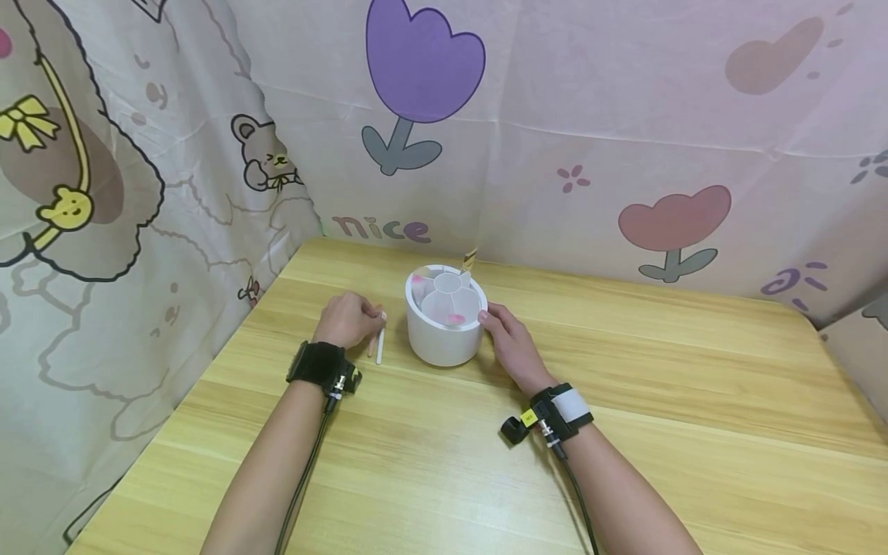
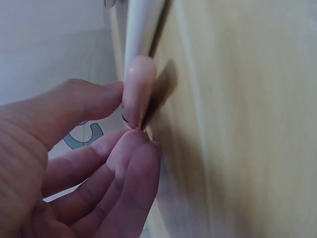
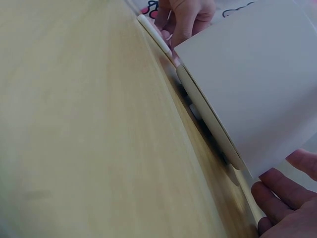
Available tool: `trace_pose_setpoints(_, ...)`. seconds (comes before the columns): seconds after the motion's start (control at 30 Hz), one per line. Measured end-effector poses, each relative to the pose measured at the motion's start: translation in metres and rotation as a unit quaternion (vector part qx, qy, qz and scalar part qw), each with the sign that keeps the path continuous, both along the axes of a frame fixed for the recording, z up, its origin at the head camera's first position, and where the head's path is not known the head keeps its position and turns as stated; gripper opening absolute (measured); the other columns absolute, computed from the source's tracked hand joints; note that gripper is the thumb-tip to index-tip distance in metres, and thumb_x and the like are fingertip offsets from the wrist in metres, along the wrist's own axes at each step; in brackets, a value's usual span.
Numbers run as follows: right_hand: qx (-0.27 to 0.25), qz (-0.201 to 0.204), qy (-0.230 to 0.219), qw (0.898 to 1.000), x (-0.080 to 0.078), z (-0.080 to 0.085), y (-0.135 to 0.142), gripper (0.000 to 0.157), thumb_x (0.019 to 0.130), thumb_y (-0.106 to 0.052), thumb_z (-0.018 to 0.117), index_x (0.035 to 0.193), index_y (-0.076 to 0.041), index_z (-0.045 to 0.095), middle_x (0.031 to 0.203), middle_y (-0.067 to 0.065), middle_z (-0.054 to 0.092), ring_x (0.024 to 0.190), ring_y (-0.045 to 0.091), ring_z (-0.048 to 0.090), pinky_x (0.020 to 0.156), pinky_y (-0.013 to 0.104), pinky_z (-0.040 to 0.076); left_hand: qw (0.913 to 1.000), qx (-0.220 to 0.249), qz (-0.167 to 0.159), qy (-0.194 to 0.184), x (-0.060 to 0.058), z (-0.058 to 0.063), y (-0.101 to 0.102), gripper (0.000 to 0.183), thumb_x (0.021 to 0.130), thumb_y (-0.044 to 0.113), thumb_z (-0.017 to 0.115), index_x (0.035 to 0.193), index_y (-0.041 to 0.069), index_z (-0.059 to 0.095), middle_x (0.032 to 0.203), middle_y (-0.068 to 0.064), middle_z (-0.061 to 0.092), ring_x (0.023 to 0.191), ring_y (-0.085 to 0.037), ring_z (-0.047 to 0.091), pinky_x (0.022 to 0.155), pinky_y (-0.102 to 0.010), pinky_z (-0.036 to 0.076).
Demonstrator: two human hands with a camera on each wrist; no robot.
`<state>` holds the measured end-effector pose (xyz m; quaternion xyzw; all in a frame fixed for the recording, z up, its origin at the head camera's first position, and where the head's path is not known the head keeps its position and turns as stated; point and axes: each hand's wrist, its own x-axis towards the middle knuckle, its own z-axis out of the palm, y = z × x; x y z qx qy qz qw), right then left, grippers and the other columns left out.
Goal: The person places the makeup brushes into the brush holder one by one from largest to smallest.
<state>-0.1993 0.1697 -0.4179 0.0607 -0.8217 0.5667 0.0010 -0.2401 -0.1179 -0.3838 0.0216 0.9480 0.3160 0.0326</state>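
Note:
With the thumb and fingertips of my left hand [image 1: 348, 320], I pinch a slim pink pen-like stick [image 2: 137, 91] low over the table. A thin white stick [image 1: 380, 345] lies alongside it. To the right stands a round white desk organizer [image 1: 444, 343], whose inside is split into compartments by clear dividers. My right hand [image 1: 515, 347] rests against the organizer's right side, thumb near the rim and fingers nearly straight along the wall. In the right wrist view those fingertips touch the lower part of the wall. Part of the pink stick is hidden by my left fingers.
Behind the organizer's rim a small gold-coloured piece [image 1: 469, 260] sticks up. The wooden table [image 1: 659, 370] ends at a printed cloth [image 1: 541, 92] behind and on the left. A cable [image 1: 305, 470] runs from each wrist strap along the forearm.

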Motion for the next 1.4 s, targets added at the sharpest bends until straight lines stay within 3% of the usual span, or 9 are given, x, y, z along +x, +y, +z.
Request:
trace_pose_setpoints(0.27, 0.003, 0.001, 0.002, 1.0, 0.0012, 0.0015, -0.0003, 0.06, 0.095, -0.062, 0.04, 0.138, -0.021, 0.049, 0.142, 0.0, 0.049, 0.135, 0.019, 0.037, 0.112, 0.046, 0.028, 0.9999, -0.001, 0.0, -0.016, -0.0001, -0.0013, 0.0029, 0.021, 0.083, 0.026, 0.072, 0.092, 0.008, 0.073, 0.09, -0.008, 0.07, 0.079, -0.025, 0.06, 0.064, -0.031, 0.046)
trace_pose_setpoints(0.63, 0.011, -0.002, -0.003, 1.0, 0.0017, 0.0017, -0.0009, 0.062, 0.094, -0.063, 0.039, 0.139, -0.022, 0.049, 0.143, 0.001, 0.048, 0.136, 0.02, 0.036, 0.112, 0.047, 0.027, 0.9996, -0.027, 0.005, 0.009, 0.0011, -0.0004, 0.0049, 0.022, 0.085, 0.028, 0.068, 0.094, 0.009, 0.073, 0.09, -0.007, 0.069, 0.078, -0.025, 0.061, 0.064, -0.032, 0.049)
trace_pose_setpoints(0.8, 0.009, -0.002, 0.001, 1.0, 0.0014, 0.0014, -0.0011, 0.061, 0.094, -0.063, 0.04, 0.138, -0.022, 0.05, 0.142, 0.0, 0.049, 0.134, 0.02, 0.038, 0.112, 0.047, 0.028, 0.9998, -0.009, 0.007, 0.019, 0.0035, 0.0029, 0.0056, 0.022, 0.085, 0.027, 0.068, 0.098, 0.009, 0.073, 0.095, -0.008, 0.069, 0.081, -0.026, 0.061, 0.065, -0.033, 0.052)
trace_pose_setpoints(1.4, 0.003, -0.002, -0.009, 1.0, 0.0017, 0.0028, -0.0001, 0.062, 0.093, -0.064, 0.04, 0.138, -0.023, 0.049, 0.143, 0.001, 0.048, 0.136, 0.021, 0.036, 0.112, 0.049, 0.027, 0.999, 0.01, -0.001, 0.043, 0.0018, 0.0082, 0.009, 0.021, 0.085, 0.02, 0.068, 0.101, 0.008, 0.071, 0.089, -0.005, 0.068, 0.079, -0.024, 0.062, 0.068, -0.034, 0.053)
